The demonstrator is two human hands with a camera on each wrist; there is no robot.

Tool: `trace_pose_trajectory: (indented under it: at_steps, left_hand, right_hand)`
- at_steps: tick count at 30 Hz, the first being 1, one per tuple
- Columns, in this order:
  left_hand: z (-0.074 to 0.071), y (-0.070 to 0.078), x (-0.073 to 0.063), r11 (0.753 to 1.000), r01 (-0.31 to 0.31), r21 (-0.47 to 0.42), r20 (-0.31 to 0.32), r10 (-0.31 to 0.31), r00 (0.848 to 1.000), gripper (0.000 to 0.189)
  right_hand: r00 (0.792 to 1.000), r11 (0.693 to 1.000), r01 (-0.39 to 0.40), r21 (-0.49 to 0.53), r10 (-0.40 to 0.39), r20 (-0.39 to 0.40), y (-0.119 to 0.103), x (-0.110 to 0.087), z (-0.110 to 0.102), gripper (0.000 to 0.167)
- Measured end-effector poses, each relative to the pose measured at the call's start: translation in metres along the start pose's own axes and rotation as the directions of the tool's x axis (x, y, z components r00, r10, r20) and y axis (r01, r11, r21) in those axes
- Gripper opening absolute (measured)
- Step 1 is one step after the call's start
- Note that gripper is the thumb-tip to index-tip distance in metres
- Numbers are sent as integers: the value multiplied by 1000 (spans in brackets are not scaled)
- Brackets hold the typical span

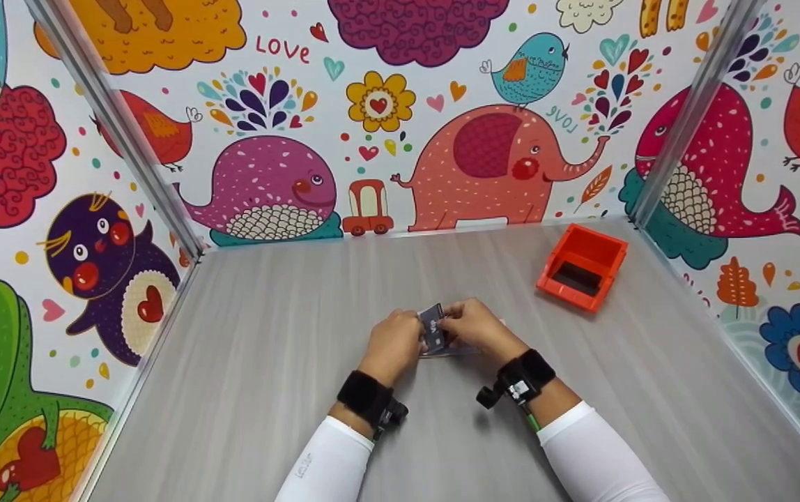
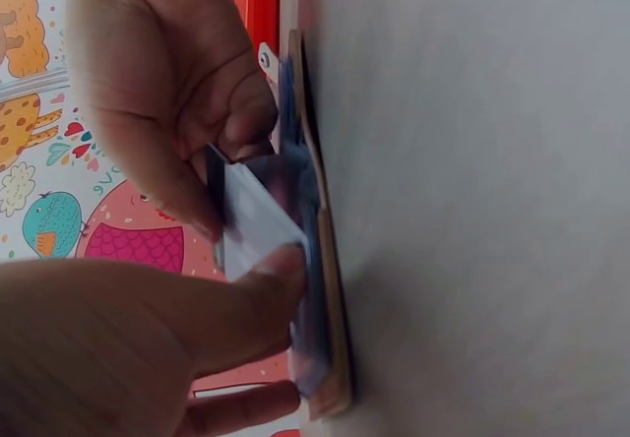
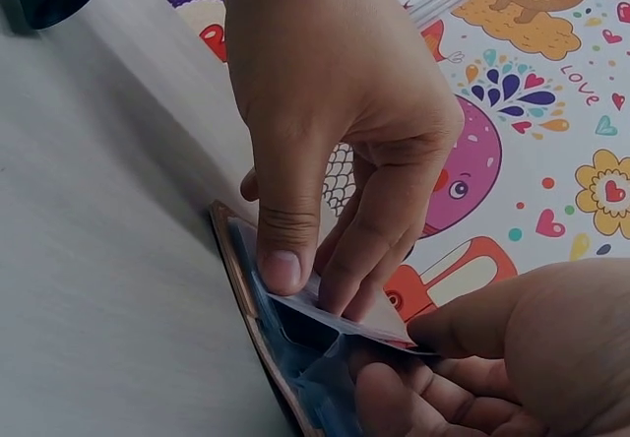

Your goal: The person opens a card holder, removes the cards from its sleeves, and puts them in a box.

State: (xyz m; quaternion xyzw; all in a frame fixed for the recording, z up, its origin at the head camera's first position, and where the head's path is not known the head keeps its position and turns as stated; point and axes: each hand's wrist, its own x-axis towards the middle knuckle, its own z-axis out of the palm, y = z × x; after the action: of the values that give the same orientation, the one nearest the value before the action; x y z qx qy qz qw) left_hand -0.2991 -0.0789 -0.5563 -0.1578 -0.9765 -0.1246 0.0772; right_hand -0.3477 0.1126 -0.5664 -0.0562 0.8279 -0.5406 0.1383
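Note:
A dark card (image 1: 433, 328) with "VIP" lettering is held up between my two hands over a card holder (image 1: 450, 353). This holder, with a brown cover (image 2: 337, 309) and clear plastic sleeves (image 2: 313, 309), lies opened on the table. My left hand (image 1: 394, 341) pinches a sleeve at its edge, thumb (image 3: 283, 270) on the near side and fingers behind. From the right, my right hand (image 1: 480, 328) pinches the card's end between thumb and fingers. A white face (image 2: 251, 220) shows toward the left wrist camera. The fingers partly hide the card and the holder's inside.
An orange-red plastic bin (image 1: 585, 268) with something dark (image 1: 576, 279) in its bottom stands at the back right of the grey table (image 1: 267, 300). Walls with cartoon animals (image 1: 483, 167) enclose the back and both sides. Black cameras (image 1: 389, 415) are strapped to both wrists.

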Motion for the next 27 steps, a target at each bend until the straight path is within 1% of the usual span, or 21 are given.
trace_pose_trajectory:
  at_steps: [7, 10, 13, 16, 18, 21, 27]
  left_hand:
    - [2, 0, -1, 1000, 9, 10, 0, -9, 1000, 21]
    - [2, 0, -1, 1000, 6, 12, -9, -6, 1000, 22]
    - [1, 0, -2, 1000, -2, 11, -20, 2, 1000, 22]
    - [0, -1, -2, 1000, -7, 13, -31, 8, 999, 22]
    - [0, -1, -2, 1000, -9, 16, -36, 9, 999, 23]
    - [0, -1, -3, 1000, -3, 12, -33, 3, 999, 23]
    - [0, 1, -1, 1000, 10, -2, -10, -10, 1000, 21]
  right_hand:
    - [998, 1000, -18, 0, 18, -56, -6, -3, -5, 17]
    - [997, 999, -21, -46, 18, -75, -10, -5, -10, 16]
    - [995, 992, 0, -129, -13, -104, -13, -5, -16, 14]
    - [988, 973, 30, -231, -64, -141, -18, -6, -24, 13]
    - [983, 960, 35, -279, -84, -165, -22, -8, -30, 14]
    - [978, 947, 50, -317, -111, -179, -27, -11, -40, 17]
    - [968, 944, 65, -323, -138, -208, -34, -17, -69, 23]
